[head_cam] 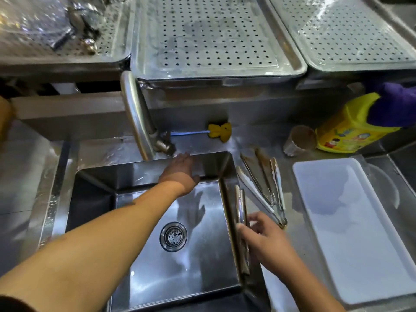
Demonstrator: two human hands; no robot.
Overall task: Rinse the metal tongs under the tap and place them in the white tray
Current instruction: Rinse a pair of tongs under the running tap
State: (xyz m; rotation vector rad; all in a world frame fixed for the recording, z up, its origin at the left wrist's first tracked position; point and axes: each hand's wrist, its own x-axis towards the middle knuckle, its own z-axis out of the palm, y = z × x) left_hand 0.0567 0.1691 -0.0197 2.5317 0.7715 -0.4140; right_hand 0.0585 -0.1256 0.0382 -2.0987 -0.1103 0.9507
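right hand (267, 239) grip clamped on tongs (241, 224) at sink (227, 199) edge, left hand (180, 171) open near tap (137, 118), no water seen, rinse pending, white tray (337, 212) on worktop empty

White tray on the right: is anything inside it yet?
No tongs are in the white tray; only a wet film and puddle on its floor. Its near end runs out of frame, unseen. The right hand grips one pair of tongs at the sink's edge.
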